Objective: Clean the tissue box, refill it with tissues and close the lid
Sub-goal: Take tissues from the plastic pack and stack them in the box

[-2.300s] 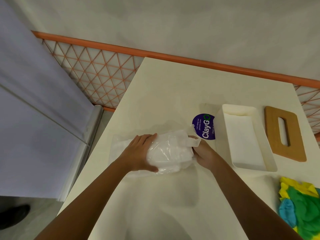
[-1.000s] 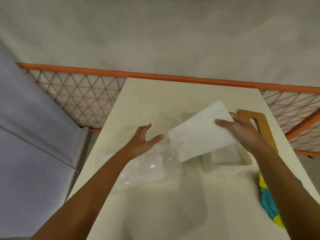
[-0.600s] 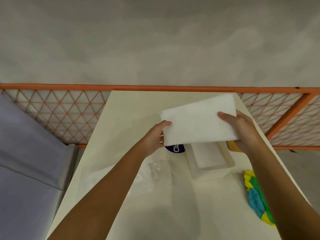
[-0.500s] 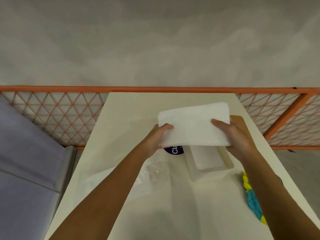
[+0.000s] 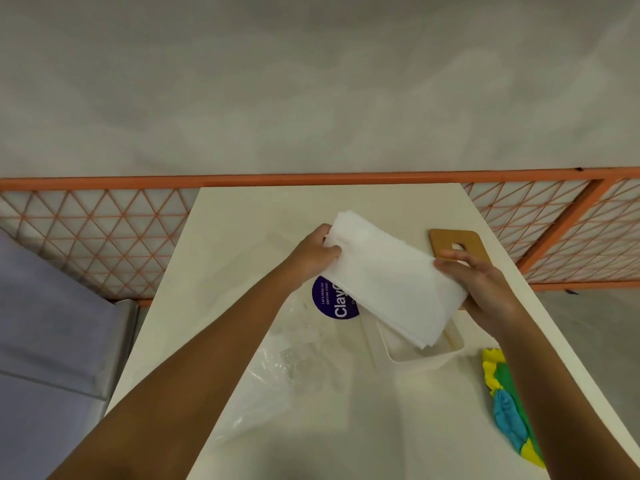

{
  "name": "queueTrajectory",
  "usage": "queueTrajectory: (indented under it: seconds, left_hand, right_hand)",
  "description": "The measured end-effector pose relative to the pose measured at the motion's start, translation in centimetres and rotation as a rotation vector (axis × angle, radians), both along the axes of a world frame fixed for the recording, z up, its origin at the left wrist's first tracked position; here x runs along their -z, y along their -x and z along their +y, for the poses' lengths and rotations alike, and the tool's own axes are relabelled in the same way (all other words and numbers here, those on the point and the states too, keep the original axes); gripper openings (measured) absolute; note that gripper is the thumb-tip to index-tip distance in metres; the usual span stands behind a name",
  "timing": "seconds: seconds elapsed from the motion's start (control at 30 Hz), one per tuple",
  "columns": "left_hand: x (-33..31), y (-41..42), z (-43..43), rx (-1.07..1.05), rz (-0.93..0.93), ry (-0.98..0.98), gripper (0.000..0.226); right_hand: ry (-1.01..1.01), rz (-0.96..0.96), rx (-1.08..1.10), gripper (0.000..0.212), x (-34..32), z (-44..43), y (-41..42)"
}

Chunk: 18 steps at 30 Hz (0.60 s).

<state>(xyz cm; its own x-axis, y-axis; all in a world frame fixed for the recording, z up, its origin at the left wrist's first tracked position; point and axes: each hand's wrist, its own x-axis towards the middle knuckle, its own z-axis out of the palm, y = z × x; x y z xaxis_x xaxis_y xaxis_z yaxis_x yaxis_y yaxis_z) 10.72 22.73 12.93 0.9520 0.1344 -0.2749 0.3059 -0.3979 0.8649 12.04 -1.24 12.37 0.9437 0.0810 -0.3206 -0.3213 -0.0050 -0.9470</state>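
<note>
On the table (image 5: 346,427): cream top running from the near edge to the orange lattice railing (image 5: 90,237) at the far side; everything below lies on it or is held over it.
Plastic wrapper (image 5: 277,368): clear, crumpled, flat on the table near the left forearm, to the left of the box.
Tissue stack (image 5: 388,282): white, held above the table by both hands, tilted so its near-right end dips into the box while its far-left end stays raised.
Tissue box (image 5: 429,356): white, open-topped, mostly hidden under the stack; only its near end and rim show.
Left hand (image 5: 311,252): clamped on the stack's far-left end, thumb on top, fingers beneath.
Right hand (image 5: 481,282): gripping the stack's right edge, fingers curled over the top.
Cloth (image 5: 509,407): yellow, green and blue, bunched near the table's right edge, apart from the box.
Wooden lid (image 5: 453,242): off the box, flat on the table beyond the right hand, its slot partly covered by the fingers.
Purple sticker (image 5: 332,299): round, white lettering, partly under the stack, just left of the box.
</note>
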Motion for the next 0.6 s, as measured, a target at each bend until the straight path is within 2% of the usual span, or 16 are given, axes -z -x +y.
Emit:
queueTrajectory:
  seconds: [0.13,0.37,0.6]
  left_hand:
    - [-0.5,-2.5,-1.7,0.121,-0.061,-0.160,0.039]
    - [1.8,-5.4,-4.3,0.230,-0.067,-0.269,0.042]
    - [5.2,-7.0,-5.1,0.397,-0.075,-0.524,0.045]
  right_hand:
    - [0.181,-0.046,-0.076,0.021,0.4,-0.7,-0.2]
    - [0.747,-0.190,-0.119,0.036,3.2,-0.1,0.0]
    - [0.919,-0.159,-0.148,0.038,5.8,1.6,0.6]
